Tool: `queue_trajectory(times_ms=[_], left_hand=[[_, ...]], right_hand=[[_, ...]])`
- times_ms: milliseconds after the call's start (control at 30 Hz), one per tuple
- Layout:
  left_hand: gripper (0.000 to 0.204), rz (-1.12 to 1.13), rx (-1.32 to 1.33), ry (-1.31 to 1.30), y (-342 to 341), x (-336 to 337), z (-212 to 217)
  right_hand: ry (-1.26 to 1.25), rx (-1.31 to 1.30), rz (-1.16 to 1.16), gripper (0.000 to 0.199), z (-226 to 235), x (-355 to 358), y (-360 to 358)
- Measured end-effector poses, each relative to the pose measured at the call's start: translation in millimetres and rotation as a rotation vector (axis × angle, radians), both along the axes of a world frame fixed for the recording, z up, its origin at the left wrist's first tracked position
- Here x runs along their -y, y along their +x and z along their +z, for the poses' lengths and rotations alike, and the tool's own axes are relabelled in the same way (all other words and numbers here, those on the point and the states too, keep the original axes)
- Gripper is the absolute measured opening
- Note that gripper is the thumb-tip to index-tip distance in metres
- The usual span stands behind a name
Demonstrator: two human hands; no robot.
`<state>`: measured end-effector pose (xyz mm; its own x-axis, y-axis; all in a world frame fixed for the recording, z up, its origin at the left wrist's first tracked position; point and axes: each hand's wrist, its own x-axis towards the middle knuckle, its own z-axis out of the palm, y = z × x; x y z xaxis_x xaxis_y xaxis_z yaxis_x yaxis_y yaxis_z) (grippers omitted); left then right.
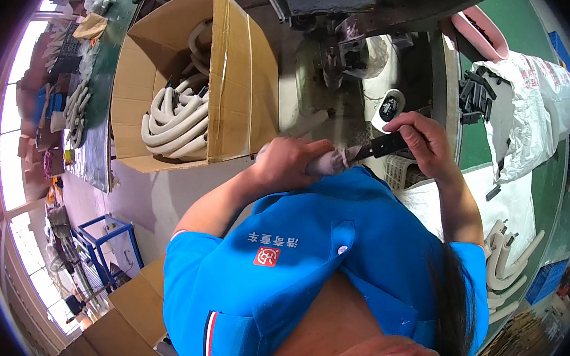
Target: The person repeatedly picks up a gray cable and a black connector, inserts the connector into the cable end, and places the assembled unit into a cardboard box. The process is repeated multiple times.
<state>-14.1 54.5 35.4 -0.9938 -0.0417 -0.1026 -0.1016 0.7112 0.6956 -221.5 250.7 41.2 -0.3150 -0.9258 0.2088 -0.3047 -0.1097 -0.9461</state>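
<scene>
My left hand (291, 162) is closed around a pale beige tube (331, 162) in front of my chest. From the tube's right end sticks out a flat black piece (381, 146) with small holes or dots along it. My right hand (426, 143) pinches the far end of that black piece between thumb and fingers. Just beyond the right hand is a white oval cup (376, 118) with small dark parts inside. A dark machine (333, 56) stands ahead of both hands, its working end above and beyond them.
At the left an open cardboard box (245, 82) holds several curved beige tubes (176, 124). On the green bench at the right are black pieces (475, 99), a white sack (534, 109), a pink bin (481, 33) and more beige tubes (507, 260). A blue metal frame (112, 239) stands lower left.
</scene>
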Motion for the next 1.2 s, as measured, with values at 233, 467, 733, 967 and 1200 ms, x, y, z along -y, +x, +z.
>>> queue_trajectory(times_ms=[233, 467, 733, 967, 1200], left_hand=[[0.034, 0.026, 0.02, -0.095, 0.2, 22.0, -11.0], [0.042, 0.053, -0.008, -0.216, -9.9, 47.5, -16.4], [0.044, 0.099, 0.052, -0.378, -47.1, 95.2, -26.6], [0.055, 0.13, 0.093, -0.301, -81.6, 123.5, -6.9], [0.058, 0.144, 0.114, -0.201, -82.1, 120.2, -14.8]], right_hand=[[-0.116, -0.06, 0.112, 0.018, -28.5, 39.6, 13.0], [-0.046, 0.102, -0.149, 0.024, -59.6, 70.0, 10.1], [0.121, -0.333, -0.422, 0.036, -92.7, 128.9, -42.6], [0.279, -0.42, -0.385, 0.046, -83.9, 158.8, -67.0], [0.284, -0.414, -0.386, 0.048, -76.1, 159.5, -64.6]])
